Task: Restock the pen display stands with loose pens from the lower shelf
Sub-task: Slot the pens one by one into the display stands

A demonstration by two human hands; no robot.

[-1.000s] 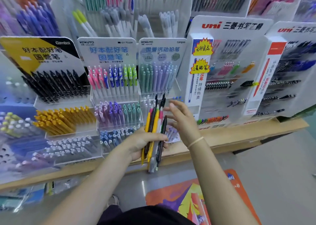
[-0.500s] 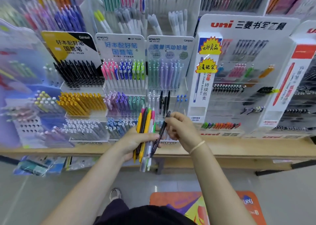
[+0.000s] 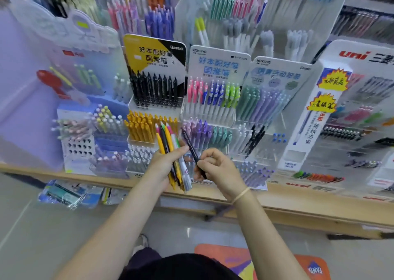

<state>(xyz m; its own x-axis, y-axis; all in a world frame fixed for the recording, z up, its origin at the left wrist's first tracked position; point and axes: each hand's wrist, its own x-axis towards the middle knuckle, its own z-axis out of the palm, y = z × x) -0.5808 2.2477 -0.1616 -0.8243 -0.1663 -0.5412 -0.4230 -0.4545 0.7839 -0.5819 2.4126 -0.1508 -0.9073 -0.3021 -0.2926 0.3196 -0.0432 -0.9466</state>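
Left hand (image 3: 164,164), centre of frame: fingers curled round a bundle of loose pens (image 3: 172,156), thumb across the front. Bundle stands roughly upright, tips fanned toward the upper left; yellow, black, orange, pink, green and white barrels visible. Lower ends stick out below the hand.

Right hand (image 3: 217,169), just right of the left: fingers and thumb pinch a single black pen (image 3: 191,149) near its lower end. Pen tilted, upper end leaning left toward the bundle and close beside the left thumb; contact cannot be confirmed. Pale band (image 3: 241,195) on the right wrist.

Both hands are in front of the pen display stands, above the edge of the wooden shelf (image 3: 298,203) that carries them.

Stands behind the hands:
- Yellow-and-black Gambol stand (image 3: 154,53), upper centre-left: black pens on the top tier, yellow-orange pens (image 3: 145,126) on the tier below.
- Blue Kokuyo stand (image 3: 217,62), centre: pink, blue and green pens above, purple and teal pens below.
- Pencil stand (image 3: 275,73) to its right: green and lilac barrels; a few black pens (image 3: 255,139) in the tier below.
- White Uni stand (image 3: 351,109), right edge.

Lower left of frame: packets (image 3: 70,194) on the lower shelf, blurred.
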